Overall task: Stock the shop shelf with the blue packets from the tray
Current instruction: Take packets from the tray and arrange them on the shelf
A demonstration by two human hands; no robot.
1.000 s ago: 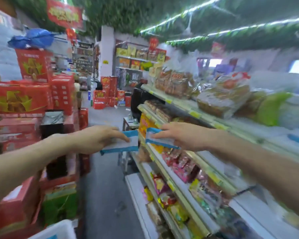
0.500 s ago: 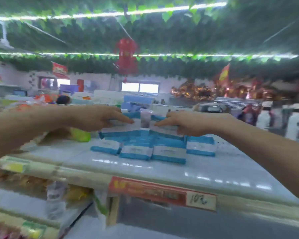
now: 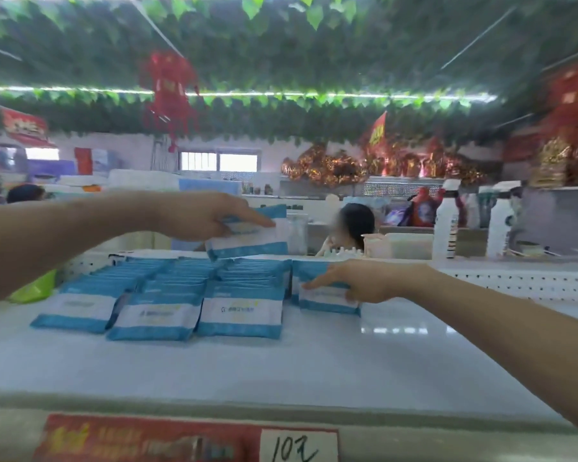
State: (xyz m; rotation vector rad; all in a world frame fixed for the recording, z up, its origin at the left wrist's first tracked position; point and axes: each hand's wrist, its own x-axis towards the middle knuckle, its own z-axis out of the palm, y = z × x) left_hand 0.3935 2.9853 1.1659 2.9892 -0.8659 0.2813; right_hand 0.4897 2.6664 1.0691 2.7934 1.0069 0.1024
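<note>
Price label [image 3: 187, 440]: cut off at bottom edge, red print blurred, unreadable. Packet rows [image 3: 187, 278]: rear packets overlapped, count indeterminable.

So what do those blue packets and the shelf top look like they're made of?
Blue packets: probably soft plastic film with a slight sheen; the edges look flat and sealed, and the faces are printed. Shelf top: a smooth, glossy white surface that reflects light, possibly painted metal or laminate.

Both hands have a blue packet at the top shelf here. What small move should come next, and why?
Probably lower the left hand and set its raised packet onto the rows of blue packets. That packet is in the air above them, while the right hand already has its packet down on the shelf, at the right end.
</note>
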